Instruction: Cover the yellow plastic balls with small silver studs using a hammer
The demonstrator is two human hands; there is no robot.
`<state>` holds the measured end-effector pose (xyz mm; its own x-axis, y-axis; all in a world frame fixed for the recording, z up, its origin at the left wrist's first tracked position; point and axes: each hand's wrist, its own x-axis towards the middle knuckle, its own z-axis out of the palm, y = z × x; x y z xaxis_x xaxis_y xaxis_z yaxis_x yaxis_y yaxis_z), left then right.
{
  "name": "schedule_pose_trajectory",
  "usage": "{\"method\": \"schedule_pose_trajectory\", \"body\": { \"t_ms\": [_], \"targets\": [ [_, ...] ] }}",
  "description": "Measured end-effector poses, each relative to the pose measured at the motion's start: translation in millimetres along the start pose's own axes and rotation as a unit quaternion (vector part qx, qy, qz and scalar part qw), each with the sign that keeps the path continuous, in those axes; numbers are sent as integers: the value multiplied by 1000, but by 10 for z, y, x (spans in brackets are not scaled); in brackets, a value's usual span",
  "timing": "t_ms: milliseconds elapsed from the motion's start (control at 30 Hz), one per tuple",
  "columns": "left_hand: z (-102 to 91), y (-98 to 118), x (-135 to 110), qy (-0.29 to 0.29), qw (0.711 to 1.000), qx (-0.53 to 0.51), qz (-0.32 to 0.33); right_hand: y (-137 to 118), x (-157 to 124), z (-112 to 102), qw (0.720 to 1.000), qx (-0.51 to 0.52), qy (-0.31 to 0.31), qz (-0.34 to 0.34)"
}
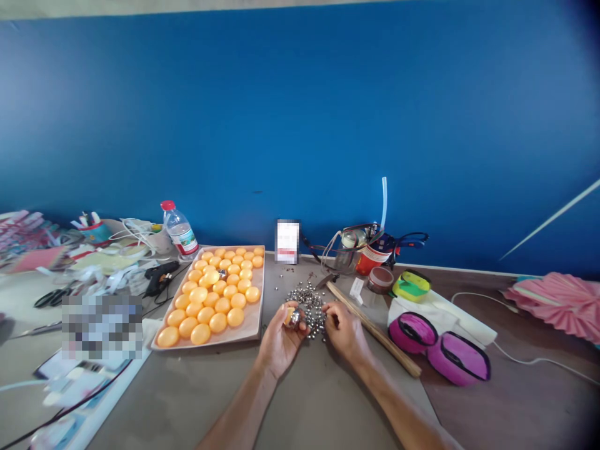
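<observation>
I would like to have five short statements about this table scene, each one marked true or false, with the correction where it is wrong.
1. The left hand holds an orange-and-silver ball. True.
2. The loose silver beads lie inside the tray. False: they lie on the table, to the right of the tray.
3. The hammer has a wooden handle. True.
4. The plastic bottle has a blue cap. False: the plastic bottle has a red cap.
5. The right hand is beside the silver beads. True.
</observation>
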<state>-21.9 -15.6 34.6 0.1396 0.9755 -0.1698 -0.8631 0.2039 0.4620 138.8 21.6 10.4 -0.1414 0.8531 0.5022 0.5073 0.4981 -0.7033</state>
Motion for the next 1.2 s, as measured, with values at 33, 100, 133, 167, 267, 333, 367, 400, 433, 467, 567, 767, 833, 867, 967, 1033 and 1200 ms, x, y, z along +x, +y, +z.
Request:
{"method": "schedule_pose_trajectory", "body": {
  "t_ms": [33,100,133,167,267,333,367,400,433,467,567,767,833,867,967,1033,1200],
  "targets": [
    [7,0,-2,0,1000,-2,-3,-7,1,4,1000,20,5,21],
    [22,4,-8,4,1000,-10,-9,-34,5,12,995,79,16,64],
    [29,8,-12,6,1000,-14,-10,-52,7,15,989,117,17,88],
    [34,14,-16,6,1000,-17,-11,-74,10,18,981,158,13,115],
    [41,35,-28,-5,1000,-19,-4,-147,19,18,945,269,-15,186],
    [40,48,-34,-12,1000,-18,-2,-196,26,12,923,321,-32,209],
    [39,53,-35,-16,1000,-20,-7,-219,29,8,913,344,-40,217],
    [38,56,-35,-19,1000,-21,-14,-242,32,3,901,369,-46,224],
    [36,57,-33,-21,999,-21,-22,-265,36,-2,886,397,-53,232],
    [34,56,-29,-22,999,-19,-30,-288,40,-7,870,426,-57,239],
    [23,37,-9,-19,999,-8,-41,-358,53,-26,823,500,-71,261],
    [32,-15,-6,-6,999,8,-43,-463,56,-37,783,544,-108,281],
    [48,-23,-23,-4,999,14,-40,-476,39,-15,798,525,-114,274],
    [55,-26,-30,-7,999,19,-45,-478,28,0,811,507,-114,269],
    [53,-33,-34,-13,997,22,-70,-468,-5,45,860,428,-112,254],
    [37,-47,-22,-3,997,20,-79,-453,-20,62,898,367,-102,222],
    [21,-121,-13,1,995,83,-62,-414,-33,74,947,277,-64,150]
  ]
}}
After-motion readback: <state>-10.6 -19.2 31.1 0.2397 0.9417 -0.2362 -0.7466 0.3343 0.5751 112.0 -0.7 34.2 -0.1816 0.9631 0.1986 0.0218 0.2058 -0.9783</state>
